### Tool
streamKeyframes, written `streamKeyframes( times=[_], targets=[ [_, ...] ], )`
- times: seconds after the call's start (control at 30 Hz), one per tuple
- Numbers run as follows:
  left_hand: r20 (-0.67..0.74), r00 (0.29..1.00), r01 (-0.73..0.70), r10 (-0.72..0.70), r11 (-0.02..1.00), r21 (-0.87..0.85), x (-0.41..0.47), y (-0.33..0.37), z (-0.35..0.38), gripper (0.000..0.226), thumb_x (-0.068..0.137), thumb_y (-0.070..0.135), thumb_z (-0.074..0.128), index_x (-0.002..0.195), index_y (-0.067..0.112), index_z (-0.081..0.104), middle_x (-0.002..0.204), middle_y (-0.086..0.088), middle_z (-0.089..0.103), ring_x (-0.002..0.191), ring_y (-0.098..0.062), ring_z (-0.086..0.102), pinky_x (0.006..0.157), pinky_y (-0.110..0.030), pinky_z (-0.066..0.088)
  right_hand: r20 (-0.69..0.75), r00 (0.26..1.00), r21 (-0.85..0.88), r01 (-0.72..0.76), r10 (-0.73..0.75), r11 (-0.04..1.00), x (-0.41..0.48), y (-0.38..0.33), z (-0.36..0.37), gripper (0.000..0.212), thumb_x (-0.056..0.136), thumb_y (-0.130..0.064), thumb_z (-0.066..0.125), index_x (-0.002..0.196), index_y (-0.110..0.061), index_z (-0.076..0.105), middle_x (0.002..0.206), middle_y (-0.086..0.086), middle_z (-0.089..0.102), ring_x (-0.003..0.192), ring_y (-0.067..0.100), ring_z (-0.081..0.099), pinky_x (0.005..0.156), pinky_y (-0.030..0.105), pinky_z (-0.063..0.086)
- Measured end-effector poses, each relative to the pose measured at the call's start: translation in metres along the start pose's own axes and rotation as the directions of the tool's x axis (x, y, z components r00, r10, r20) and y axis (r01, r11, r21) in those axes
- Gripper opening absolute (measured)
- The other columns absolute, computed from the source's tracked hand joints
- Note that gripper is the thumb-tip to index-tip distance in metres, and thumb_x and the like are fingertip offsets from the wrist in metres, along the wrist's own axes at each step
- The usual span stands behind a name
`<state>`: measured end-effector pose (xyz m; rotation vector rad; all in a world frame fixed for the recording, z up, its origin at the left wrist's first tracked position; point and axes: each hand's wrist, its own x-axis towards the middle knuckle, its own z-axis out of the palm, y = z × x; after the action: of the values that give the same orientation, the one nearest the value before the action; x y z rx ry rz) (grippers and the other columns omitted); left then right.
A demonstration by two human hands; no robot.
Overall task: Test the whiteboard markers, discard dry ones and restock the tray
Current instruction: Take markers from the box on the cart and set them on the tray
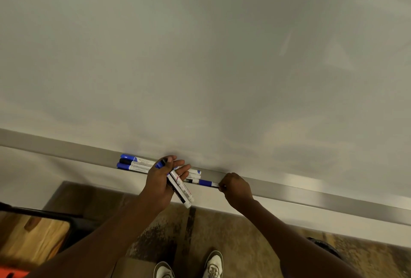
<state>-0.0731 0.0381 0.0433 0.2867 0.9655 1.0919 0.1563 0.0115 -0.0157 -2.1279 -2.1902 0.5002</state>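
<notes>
White board point(200, 55) fills most of the view, wiped but hazy. Below it runs a grey metal tray point(289, 191), then a pale wall strip and worn wood-look floor point(222, 233); a wooden table point(31, 235) sits at lower left. Three markers point(135, 163) lie stacked at the tray's left part. The left hand point(159, 185) holds a bundle of markers point(181, 191), fingertips loosely spread. The right hand point(235, 187), fingers curled, pinches the end of a blue marker point(208, 182) lying in the tray.
</notes>
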Motion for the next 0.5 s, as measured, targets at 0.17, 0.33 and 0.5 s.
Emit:
streamKeyframes(
  times=[0.17, 0.33, 0.5],
  targets=[
    [0.009, 1.0, 0.009, -0.008, 1.0, -0.018, -0.001, 0.001, 0.004, 0.011, 0.093, 0.014, 0.052, 0.097, 0.005, 0.059, 0.092, -0.016, 0.071, 0.096, -0.041, 0.066, 0.083, -0.045, 0.056, 0.012, 1.0, 0.021, -0.004, 0.004, 1.0, 0.003, -0.002, 0.0, 0.019, 0.092, -0.028, 0.059, 0.103, -0.019, 0.072, 0.099, 0.0, 0.064, 0.086, 0.013, 0.056, 0.065, 0.022, 0.04],
    [0.024, 0.999, 0.029, -0.028, 0.999, -0.028, -0.001, -0.001, 0.007, 0.012, 0.094, 0.014, 0.05, 0.097, 0.005, 0.058, 0.096, -0.018, 0.07, 0.102, -0.043, 0.064, 0.089, -0.049, 0.052, -0.076, 0.997, 0.145, 0.005, 0.006, 0.989, -0.001, -0.005, -0.002, 0.018, 0.091, -0.031, 0.061, 0.098, -0.02, 0.073, 0.096, -0.005, 0.063, 0.085, 0.008, 0.05, 0.063, 0.02, 0.038],
    [0.067, 0.997, 0.035, -0.03, 0.997, -0.07, 0.002, -0.006, 0.013, 0.015, 0.092, 0.015, 0.051, 0.101, 0.005, 0.057, 0.113, -0.022, 0.066, 0.105, -0.041, 0.063, 0.087, -0.048, 0.053, -0.212, 0.977, 0.434, 0.099, -0.005, 0.896, -0.005, -0.038, -0.018, 0.022, 0.092, -0.031, 0.06, 0.088, -0.014, 0.074, 0.085, 0.002, 0.069, 0.078, 0.013, 0.056, 0.066, 0.026, 0.043]
  ],
)
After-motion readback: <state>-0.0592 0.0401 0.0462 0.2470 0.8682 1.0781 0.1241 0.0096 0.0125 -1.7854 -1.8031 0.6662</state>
